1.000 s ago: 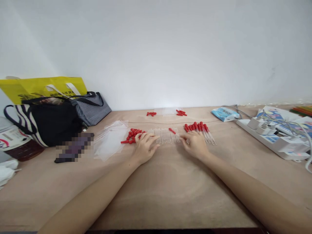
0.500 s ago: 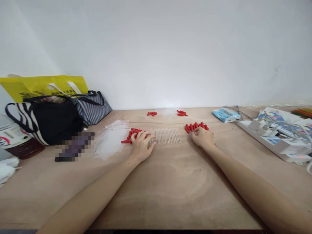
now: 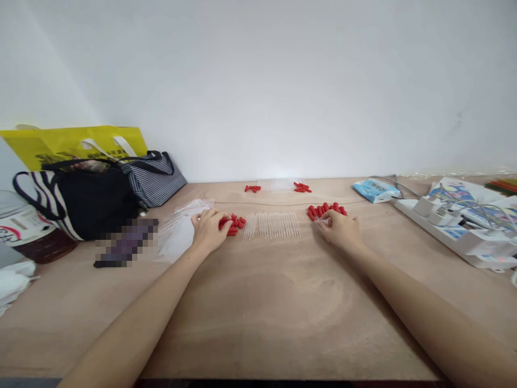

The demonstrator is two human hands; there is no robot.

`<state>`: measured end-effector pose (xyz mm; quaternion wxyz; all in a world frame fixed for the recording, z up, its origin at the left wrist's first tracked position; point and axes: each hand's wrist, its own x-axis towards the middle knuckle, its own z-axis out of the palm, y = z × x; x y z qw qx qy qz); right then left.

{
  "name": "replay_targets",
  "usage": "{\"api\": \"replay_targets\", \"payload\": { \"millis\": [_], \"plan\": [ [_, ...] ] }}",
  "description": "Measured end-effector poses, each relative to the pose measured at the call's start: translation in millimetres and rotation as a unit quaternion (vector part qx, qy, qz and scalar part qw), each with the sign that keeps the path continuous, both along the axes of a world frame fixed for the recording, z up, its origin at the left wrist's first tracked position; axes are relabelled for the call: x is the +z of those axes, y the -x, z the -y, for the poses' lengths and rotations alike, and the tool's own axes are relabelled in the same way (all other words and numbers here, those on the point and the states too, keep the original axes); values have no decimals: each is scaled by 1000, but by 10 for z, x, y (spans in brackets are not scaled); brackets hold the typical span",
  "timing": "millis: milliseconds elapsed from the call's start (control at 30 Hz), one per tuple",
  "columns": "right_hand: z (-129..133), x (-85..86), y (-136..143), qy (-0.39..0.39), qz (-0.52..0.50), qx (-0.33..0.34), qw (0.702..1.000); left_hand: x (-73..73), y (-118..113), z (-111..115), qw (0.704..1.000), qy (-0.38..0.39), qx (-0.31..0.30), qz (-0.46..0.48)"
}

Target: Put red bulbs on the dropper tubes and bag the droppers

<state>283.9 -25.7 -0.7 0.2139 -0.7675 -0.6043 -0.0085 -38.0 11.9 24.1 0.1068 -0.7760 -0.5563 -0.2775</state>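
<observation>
Our left hand point(image 3: 209, 230) curls at a pile of small red bulb-shaped caps point(image 3: 238, 221) on the table point(image 3: 258, 307). Our right hand point(image 3: 342, 230) bends over thin, clear, red-capped tubes point(image 3: 326, 207); we cannot tell whether either grips anything.

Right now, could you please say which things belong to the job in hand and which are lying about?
Likely job: loose red pieces by the left hand; thin sticks; red bulbs by the right hand.

Likely lying about: yellow bag; black bag; striped bag; bottle; power strip.
</observation>
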Motion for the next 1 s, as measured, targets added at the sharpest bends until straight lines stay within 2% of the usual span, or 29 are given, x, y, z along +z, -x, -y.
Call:
{"api": "replay_targets", "payload": {
  "millis": [167, 400, 567, 700, 767, 867, 933, 1000],
  "plan": [
    [-37, -7, 332, 19, 38, 63, 997, -77, 21, -102, 999, -30, 36, -20],
    [-245, 70, 448, 97, 23, 13, 995, -115, -34, -165, 999, 2, 37, -27],
    [-304, 106, 493, 123, 19, 16, 992, -110, -32, -150, 999, -32, 29, -15],
    [-338, 107, 566, 123, 31, 18, 992, -72, -58, -109, 996, -79, 15, 33],
    [-357, 100, 601, 121, 40, 22, 992, -54, -122, -43, 993, -81, -35, 79],
    [-361, 94, 635, 118, 52, 32, 991, -71, -285, 108, 977, -32, -169, 130],
    [-330, 96, 628, 113, 59, 37, 991, -112, -404, 214, 960, 9, -244, 134],
    [-270, 94, 582, 92, 68, 52, 992, -152, -493, 302, 947, 53, -295, 113]
  ]
}}
